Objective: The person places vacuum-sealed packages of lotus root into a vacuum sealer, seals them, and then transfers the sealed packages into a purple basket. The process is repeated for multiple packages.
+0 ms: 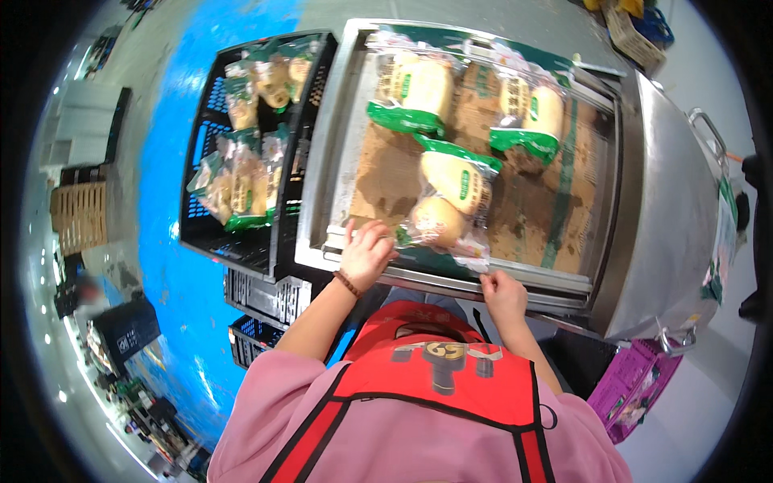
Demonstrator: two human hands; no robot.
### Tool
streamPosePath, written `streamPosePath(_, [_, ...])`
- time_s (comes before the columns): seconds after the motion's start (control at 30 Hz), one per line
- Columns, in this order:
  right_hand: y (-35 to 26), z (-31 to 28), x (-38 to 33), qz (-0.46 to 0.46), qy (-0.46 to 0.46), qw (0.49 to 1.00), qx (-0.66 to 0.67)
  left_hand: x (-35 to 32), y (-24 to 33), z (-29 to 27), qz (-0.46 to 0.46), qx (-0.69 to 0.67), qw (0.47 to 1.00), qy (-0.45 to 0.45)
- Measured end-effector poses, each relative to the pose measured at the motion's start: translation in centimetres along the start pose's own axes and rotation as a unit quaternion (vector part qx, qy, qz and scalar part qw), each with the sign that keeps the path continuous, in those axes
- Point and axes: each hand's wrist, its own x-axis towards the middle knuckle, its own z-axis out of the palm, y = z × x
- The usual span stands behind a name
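Note:
In front of me lies a clear plastic bag (456, 189) of large, pale yellow pieces that look like peeled root vegetables, with a green band at its far end. Its near end drapes over the bar along the metal chamber's (316, 211) near edge. My right hand (505, 298) is closed, pinching the bag's clear near corner. Beside the bag's near left side, my left hand (367, 256) rests over the bar with fingers stretched out, holding nothing visible. Farther back in the chamber sit two similar bags, one at left (416, 90) and one at right (531, 113).
A black crate (278, 241) with several filled bags stands left of the chamber. The metal lid (672, 201) stands raised at the right. Wet brown cardboard (386, 173) lines the chamber. A purple crate (632, 394) is at the lower right, a yellowish basket (632, 39) at the far right.

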Motion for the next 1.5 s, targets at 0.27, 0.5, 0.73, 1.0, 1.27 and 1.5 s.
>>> streamPosePath(0.27, [0.8, -2.9, 1.5, -0.001, -0.173, 0.98, -0.102, -0.7, -1.9, -4.2, 0.041, -0.017, 0.999, -0.02])
streamPosePath(0.5, [-0.1, -8.1, 4.8, 0.032, -0.062, 0.996, -0.047, -1.6, -21.6, -11.8, -0.469, 0.045, 0.792, 0.389])
streamPosePath(0.73, [-5.2, -6.1, 5.8, 0.013, -0.059, 0.998, 0.023, -9.9, -40.3, -9.2, -0.567, -0.137, 0.674, 0.454])
streamPosePath(1.0, [-6.8, -6.6, 6.1, -0.042, -0.071, 0.994, 0.065, -6.8, -28.2, -22.8, -0.286, -0.27, 0.816, 0.423])
streamPosePath(1.27, [-19.2, -12.1, 8.6, -0.426, -0.019, 0.841, 0.332, 3.4, -6.5, -28.2, -0.045, -0.475, 0.813, 0.334])
streamPosePath(1.5, [-10.4, -21.2, 4.5, -0.276, -0.054, 0.749, 0.6, 14.1, 10.7, -20.1, 0.042, -0.641, 0.763, 0.075])
